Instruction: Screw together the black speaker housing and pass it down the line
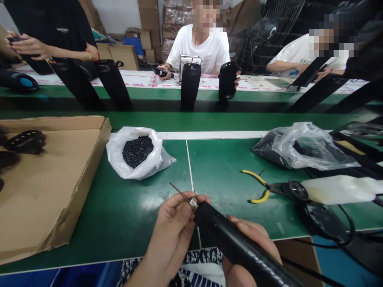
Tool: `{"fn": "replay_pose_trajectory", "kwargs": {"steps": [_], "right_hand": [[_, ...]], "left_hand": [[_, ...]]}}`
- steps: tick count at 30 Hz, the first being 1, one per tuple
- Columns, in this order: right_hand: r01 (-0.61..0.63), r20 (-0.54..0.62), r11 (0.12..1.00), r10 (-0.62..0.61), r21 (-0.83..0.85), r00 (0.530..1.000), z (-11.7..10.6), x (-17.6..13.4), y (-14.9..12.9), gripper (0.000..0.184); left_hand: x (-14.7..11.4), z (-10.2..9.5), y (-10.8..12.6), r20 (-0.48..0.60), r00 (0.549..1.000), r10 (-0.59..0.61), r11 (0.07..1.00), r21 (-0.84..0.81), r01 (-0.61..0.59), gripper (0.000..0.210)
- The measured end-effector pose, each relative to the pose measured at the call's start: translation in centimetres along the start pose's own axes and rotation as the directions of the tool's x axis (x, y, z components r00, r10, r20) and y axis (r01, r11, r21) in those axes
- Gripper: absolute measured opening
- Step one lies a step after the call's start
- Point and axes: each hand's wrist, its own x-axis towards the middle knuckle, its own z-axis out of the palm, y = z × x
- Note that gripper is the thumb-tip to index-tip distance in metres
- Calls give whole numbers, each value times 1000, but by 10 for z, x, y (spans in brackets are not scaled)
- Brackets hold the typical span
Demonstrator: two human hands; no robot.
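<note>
My right hand [254, 243] grips the black body of an electric screwdriver [236, 243] that points up and to the left. My left hand [176, 219] pinches its silver chuck [194, 203], just below the thin metal bit [178, 191]. Both hands hover over the near edge of the green table [221, 167]. An open white plastic bag of small black screws [137, 151] lies just beyond the bit's tip.
A flat cardboard tray [54, 187] with black parts sits at left. Yellow-handled pliers [260, 187], a clear bag of black parts [302, 147], a white bottle [338, 189] and black cables lie at right. Across the conveyor, other people handle black cylindrical speakers [190, 81].
</note>
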Motion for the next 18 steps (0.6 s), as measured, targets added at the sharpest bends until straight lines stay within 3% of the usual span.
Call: {"fn": "replay_pose_trajectory", "kwargs": {"steps": [6,15,18], "right_hand": [[-98,27,990,96,97,995,-11,-15,8,42],[-126,-16,985,129,121,992,1,-9,-7,38],[-72,-26,984,77,161,997,6,3,-3,35]], "left_hand": [[-2,0,-11,-16,999,36,999,-12,-36,21],[-3,8,-6,-11,1000,29,999,30,-28,24],[-7,8,-5,28,1000,9,1000,25,-9,44]]}}
